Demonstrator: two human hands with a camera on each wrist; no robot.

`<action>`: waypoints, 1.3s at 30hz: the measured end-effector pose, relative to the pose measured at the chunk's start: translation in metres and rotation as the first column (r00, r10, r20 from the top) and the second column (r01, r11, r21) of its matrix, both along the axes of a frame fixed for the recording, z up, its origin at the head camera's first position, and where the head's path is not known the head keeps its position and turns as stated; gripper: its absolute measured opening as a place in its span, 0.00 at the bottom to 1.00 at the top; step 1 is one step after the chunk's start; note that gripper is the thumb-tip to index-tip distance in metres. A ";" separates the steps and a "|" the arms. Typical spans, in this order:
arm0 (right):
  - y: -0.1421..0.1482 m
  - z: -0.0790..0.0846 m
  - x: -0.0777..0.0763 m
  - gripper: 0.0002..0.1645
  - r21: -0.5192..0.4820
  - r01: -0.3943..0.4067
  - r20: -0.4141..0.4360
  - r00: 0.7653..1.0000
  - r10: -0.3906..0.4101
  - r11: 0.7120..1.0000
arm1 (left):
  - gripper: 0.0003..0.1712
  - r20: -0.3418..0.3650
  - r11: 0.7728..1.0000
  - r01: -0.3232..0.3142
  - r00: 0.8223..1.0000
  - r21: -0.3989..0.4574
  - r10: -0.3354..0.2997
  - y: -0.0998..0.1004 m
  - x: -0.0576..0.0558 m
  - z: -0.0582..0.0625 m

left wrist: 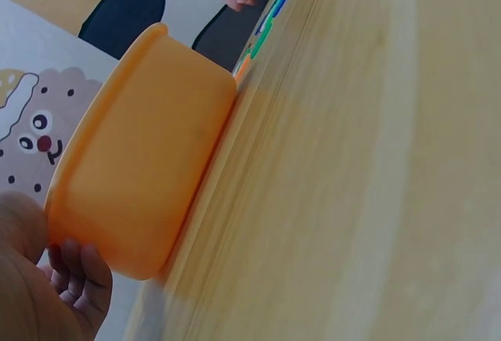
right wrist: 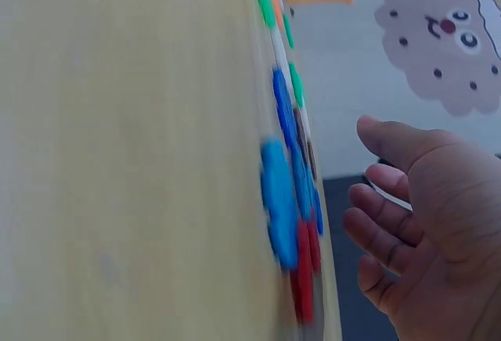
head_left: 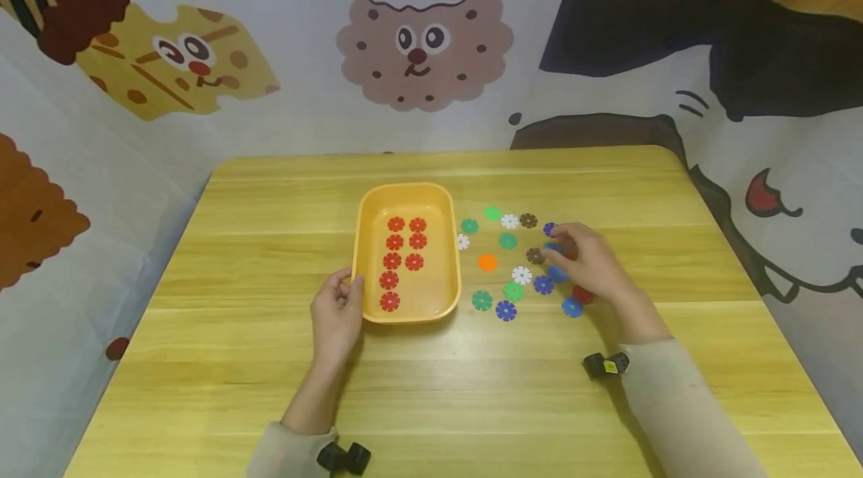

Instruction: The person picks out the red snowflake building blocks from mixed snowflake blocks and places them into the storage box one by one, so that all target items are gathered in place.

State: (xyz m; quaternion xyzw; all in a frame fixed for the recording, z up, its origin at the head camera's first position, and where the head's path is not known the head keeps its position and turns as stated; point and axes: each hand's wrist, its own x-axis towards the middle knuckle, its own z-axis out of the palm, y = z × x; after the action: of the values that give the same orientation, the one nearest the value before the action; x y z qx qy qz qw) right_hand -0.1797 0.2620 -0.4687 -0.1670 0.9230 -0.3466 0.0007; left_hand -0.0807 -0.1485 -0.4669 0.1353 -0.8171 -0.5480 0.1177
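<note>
My left hand (head_left: 337,317) holds the near left edge of a yellow-orange plastic tray (head_left: 445,298). In the left wrist view, the thumb and curled fingers (left wrist: 92,286) are at the tray's end (left wrist: 141,169). Inside the tray, several red notched discs (head_left: 392,261) lie flat in two columns, the left one longer. My right hand (head_left: 589,261) hovers over loose discs right of the tray, its fingers loosely bent and nothing between them in the right wrist view. Near it lie a brown disc (head_left: 535,256), blue discs (head_left: 543,285) and a partly hidden red disc (head_left: 583,294).
Between tray and right hand are white (head_left: 521,276), green (head_left: 482,300) and orange (head_left: 488,263) discs, spread on the wooden table (head_left: 472,388). A cartoon-printed cloth (head_left: 283,126) hangs behind the table. Black straps with small devices (head_left: 607,365) sit at both wrists.
</note>
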 end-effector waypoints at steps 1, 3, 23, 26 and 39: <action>0.003 0.000 0.000 0.30 -0.001 0.014 0.017 1.000 -0.014 1.000 | 0.18 -0.001 1.000 0.000 1.000 0.001 0.000 0.000 0.000 0.000; 0.010 0.000 -0.001 0.31 0.003 0.036 0.047 0.998 -0.036 0.999 | 0.18 -0.004 1.000 0.000 1.000 0.001 0.000 0.000 0.000 0.000; 0.044 0.007 0.005 0.24 0.090 -0.066 0.222 0.974 0.044 0.994 | 0.17 0.009 1.000 -0.007 1.000 0.015 0.007 0.001 0.000 -0.001; 0.043 0.008 0.004 0.23 0.087 -0.079 0.230 0.972 0.057 0.993 | 0.17 0.008 1.000 -0.008 1.000 0.013 0.007 0.001 0.000 -0.002; 0.046 0.005 0.003 0.19 0.054 -0.012 0.227 0.974 -0.001 0.998 | 0.18 0.010 1.000 0.000 1.000 0.018 0.000 0.001 0.001 -0.002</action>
State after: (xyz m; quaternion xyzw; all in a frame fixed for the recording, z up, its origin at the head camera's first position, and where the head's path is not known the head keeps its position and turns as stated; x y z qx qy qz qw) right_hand -0.1763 0.3084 -0.4638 -0.1289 0.9255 -0.3380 0.1118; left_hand -0.0799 -0.1472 -0.4689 0.1393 -0.8127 -0.5546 0.1124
